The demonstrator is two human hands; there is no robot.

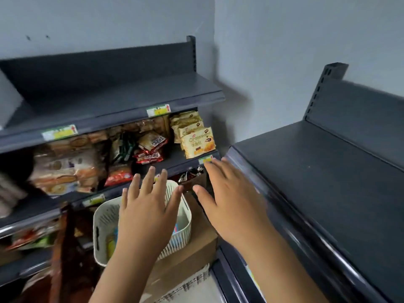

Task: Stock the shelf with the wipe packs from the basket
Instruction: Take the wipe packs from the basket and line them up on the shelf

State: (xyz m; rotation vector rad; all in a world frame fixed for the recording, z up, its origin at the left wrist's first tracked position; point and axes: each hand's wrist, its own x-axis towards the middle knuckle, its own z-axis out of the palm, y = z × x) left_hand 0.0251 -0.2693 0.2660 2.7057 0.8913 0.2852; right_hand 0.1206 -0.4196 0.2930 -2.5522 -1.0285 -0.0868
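A cream slatted basket [101,228] stands on a cardboard box [196,243] low in the middle of the view. Inside it I glimpse packs: a yellow one [111,244] on the left and a blue-white one [176,230] on the right, mostly hidden. My left hand [146,206] hovers flat over the basket with fingers spread, holding nothing. My right hand [229,197] is stretched out beside it, also spread and holding nothing, next to the front edge of a dark bare shelf [323,176] on the right.
The left shelving unit has a bare top shelf [122,95] and lower shelves packed with snack bags, including croissant packs [197,142]. Grey walls meet in the corner behind. Another basket's rim [188,285] shows near the floor.
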